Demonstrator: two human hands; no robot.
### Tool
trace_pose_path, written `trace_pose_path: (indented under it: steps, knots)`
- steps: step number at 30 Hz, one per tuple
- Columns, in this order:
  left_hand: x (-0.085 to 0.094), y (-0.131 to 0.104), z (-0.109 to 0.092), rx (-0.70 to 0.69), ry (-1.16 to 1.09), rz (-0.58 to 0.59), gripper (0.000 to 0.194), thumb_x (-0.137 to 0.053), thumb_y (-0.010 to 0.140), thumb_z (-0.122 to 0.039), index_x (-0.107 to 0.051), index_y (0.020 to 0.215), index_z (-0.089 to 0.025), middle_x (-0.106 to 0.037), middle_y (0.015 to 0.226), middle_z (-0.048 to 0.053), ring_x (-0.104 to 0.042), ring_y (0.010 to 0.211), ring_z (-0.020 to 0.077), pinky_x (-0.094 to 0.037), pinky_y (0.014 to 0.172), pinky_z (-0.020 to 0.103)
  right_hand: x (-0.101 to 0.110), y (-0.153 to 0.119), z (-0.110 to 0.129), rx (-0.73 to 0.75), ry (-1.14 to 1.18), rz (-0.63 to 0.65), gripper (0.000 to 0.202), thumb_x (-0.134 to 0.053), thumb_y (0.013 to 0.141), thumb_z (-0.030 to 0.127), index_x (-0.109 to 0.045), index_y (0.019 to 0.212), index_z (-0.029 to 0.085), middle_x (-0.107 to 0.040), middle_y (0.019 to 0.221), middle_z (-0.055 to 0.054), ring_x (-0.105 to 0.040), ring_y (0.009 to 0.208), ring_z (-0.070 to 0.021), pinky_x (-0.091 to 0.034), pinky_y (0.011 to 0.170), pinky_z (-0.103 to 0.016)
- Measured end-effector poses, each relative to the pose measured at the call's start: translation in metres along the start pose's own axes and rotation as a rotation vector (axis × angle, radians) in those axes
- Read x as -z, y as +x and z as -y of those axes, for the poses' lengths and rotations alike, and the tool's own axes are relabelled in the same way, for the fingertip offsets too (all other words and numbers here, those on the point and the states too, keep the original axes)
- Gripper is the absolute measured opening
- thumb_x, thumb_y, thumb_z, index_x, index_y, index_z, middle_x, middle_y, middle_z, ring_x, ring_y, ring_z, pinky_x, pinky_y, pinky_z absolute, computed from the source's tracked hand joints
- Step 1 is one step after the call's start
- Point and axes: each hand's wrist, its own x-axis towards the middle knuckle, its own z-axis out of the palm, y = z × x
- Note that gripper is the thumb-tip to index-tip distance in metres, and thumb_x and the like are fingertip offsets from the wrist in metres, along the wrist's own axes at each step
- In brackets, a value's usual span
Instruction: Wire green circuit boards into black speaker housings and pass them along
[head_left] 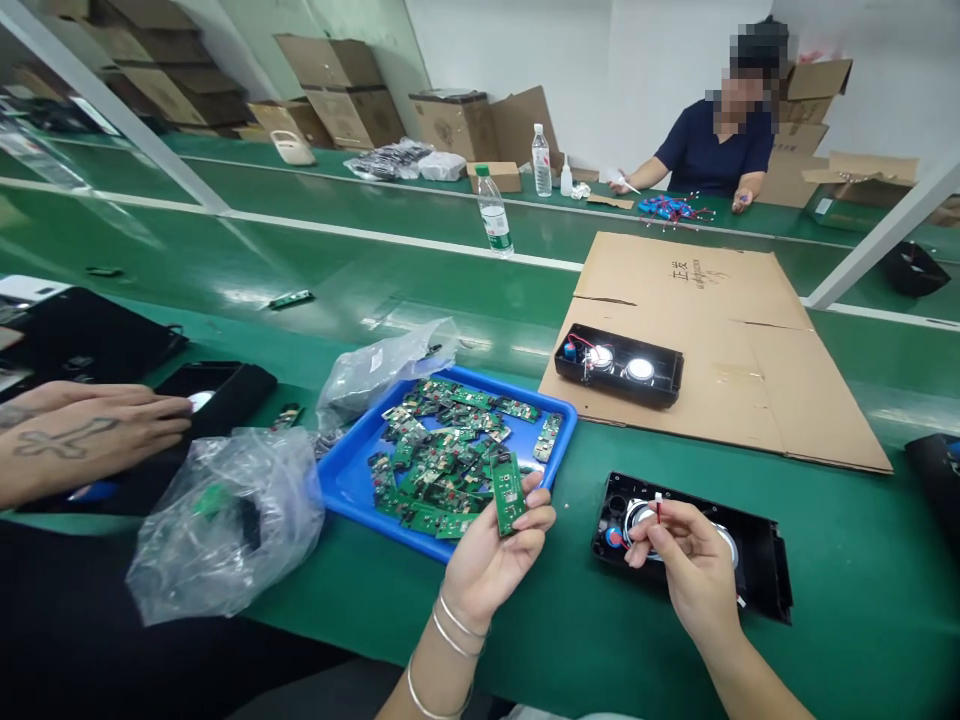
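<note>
My left hand (499,560), with silver bangles on the wrist, holds a green circuit board (508,493) upright at the near right corner of a blue tray (330,492). Many similar boards (442,450) lie heaped in that tray. Over an open black speaker housing (757,575), my right hand (686,560) pinches a small white connector (658,498) on a thin red wire. Inside the housing are round speakers and a blue part (614,537) at its left end; my right hand hides some of the interior.
A second housing (660,385) rests on a cardboard sheet (720,300). Plastic bags (225,520) lie left of the tray, beside another person's tattooed hand (97,435). Across the bench, a person (720,150) sits near blue parts; a bottle (495,215) stands on the bench.
</note>
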Motion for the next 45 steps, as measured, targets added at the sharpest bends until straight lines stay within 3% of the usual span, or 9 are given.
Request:
trace_pose_path:
  steps: [4, 7, 10, 17, 24, 31, 35, 40, 45]
  knots:
    - [-0.005, -0.002, 0.013, 0.141, -0.174, 0.024, 0.035, -0.026, 0.092, -0.012, -0.052, 0.069, -0.013, -0.036, 0.062, -0.003, -0.041, 0.045, 0.0015, -0.032, 0.037, 0.005, 0.003, -0.002, 0.006, 0.016, 0.004, -0.056, 0.008, -0.067, 0.079, 0.025, -0.069, 0.086, 0.024, -0.069, 0.075, -0.001, -0.065, 0.057, -0.0142, -0.057, 0.054, -0.03]
    - [-0.008, -0.003, 0.021, 0.222, -0.225, 0.049, 0.023, -0.044, 0.086, -0.013, -0.05, 0.064, -0.015, -0.046, 0.067, -0.001, -0.053, 0.056, 0.0079, -0.047, 0.049, 0.016, 0.006, -0.003, 0.012, 0.003, 0.023, -0.028, 0.006, -0.069, 0.077, 0.029, -0.069, 0.077, 0.023, -0.066, 0.064, 0.0, -0.063, 0.053, -0.0138, -0.055, 0.052, -0.029]
    - [-0.013, -0.003, 0.029, 0.262, -0.232, 0.074, 0.02, -0.052, 0.081, -0.012, -0.049, 0.062, -0.016, -0.052, 0.072, 0.001, -0.058, 0.067, 0.0126, -0.051, 0.06, 0.025, 0.009, -0.003, 0.014, -0.023, 0.018, 0.006, 0.01, -0.069, 0.076, 0.033, -0.07, 0.079, 0.024, -0.062, 0.055, 0.001, -0.061, 0.051, -0.0134, -0.051, 0.047, -0.025]
    - [-0.022, -0.006, 0.042, 0.235, -0.104, 0.165, 0.022, -0.056, 0.077, -0.016, -0.046, 0.058, -0.016, -0.047, 0.059, -0.002, -0.047, 0.05, 0.0068, -0.039, 0.049, 0.016, 0.014, -0.01, 0.01, -0.013, -0.056, 0.064, 0.009, -0.066, 0.078, 0.031, -0.066, 0.077, 0.023, -0.057, 0.061, 0.001, -0.054, 0.053, -0.0112, -0.043, 0.045, -0.021]
    - [-0.02, -0.011, 0.057, 0.123, 0.125, 0.19, 0.025, -0.065, 0.075, -0.033, -0.055, 0.061, -0.014, -0.05, 0.048, -0.002, -0.037, 0.036, 0.0048, -0.025, 0.038, 0.017, -0.008, -0.007, 0.019, -0.029, -0.386, 0.016, 0.008, -0.061, 0.075, 0.024, -0.062, 0.069, 0.019, -0.032, 0.05, 0.008, -0.034, 0.046, -0.0073, -0.032, 0.045, -0.02]
    - [-0.025, -0.015, 0.069, 0.081, 0.2, 0.168, 0.032, -0.066, 0.074, -0.045, -0.059, 0.069, -0.015, -0.047, 0.044, -0.004, -0.036, 0.035, 0.0047, -0.024, 0.038, 0.018, -0.027, -0.002, 0.019, -0.038, -0.469, 0.021, 0.009, -0.06, 0.073, 0.026, -0.06, 0.077, 0.019, -0.036, 0.054, 0.007, -0.038, 0.049, -0.0077, -0.035, 0.045, -0.019]
    - [-0.023, -0.017, 0.072, 0.115, 0.162, 0.176, 0.032, -0.067, 0.072, -0.047, -0.062, 0.072, -0.015, -0.045, 0.04, -0.006, -0.03, 0.031, 0.0021, -0.021, 0.035, 0.015, -0.026, -0.001, 0.018, 0.224, -0.662, 0.079, 0.012, -0.051, 0.084, 0.026, -0.059, 0.079, 0.019, -0.045, 0.056, 0.004, -0.044, 0.048, -0.0084, -0.037, 0.043, -0.019]
    - [-0.017, -0.023, 0.068, 0.349, 0.012, 0.222, 0.025, -0.073, 0.069, -0.038, -0.063, 0.063, -0.016, -0.035, 0.035, -0.009, -0.017, 0.027, -0.0014, -0.015, 0.032, 0.011, -0.024, 0.002, 0.015, 0.721, -0.954, 0.128, 0.02, -0.04, 0.092, 0.019, -0.058, 0.084, 0.015, -0.054, 0.056, 0.0, -0.049, 0.05, -0.0106, -0.041, 0.047, -0.022]
    - [-0.013, -0.026, 0.061, 0.385, -0.022, 0.169, 0.026, -0.077, 0.065, -0.035, -0.062, 0.055, -0.016, -0.033, 0.034, -0.009, -0.016, 0.028, -0.0026, -0.016, 0.032, 0.01, -0.024, 0.004, 0.009, 0.843, -1.145, 0.179, 0.027, -0.036, 0.092, 0.013, -0.059, 0.079, 0.013, -0.055, 0.054, -0.002, -0.047, 0.048, -0.0123, -0.037, 0.043, -0.025]
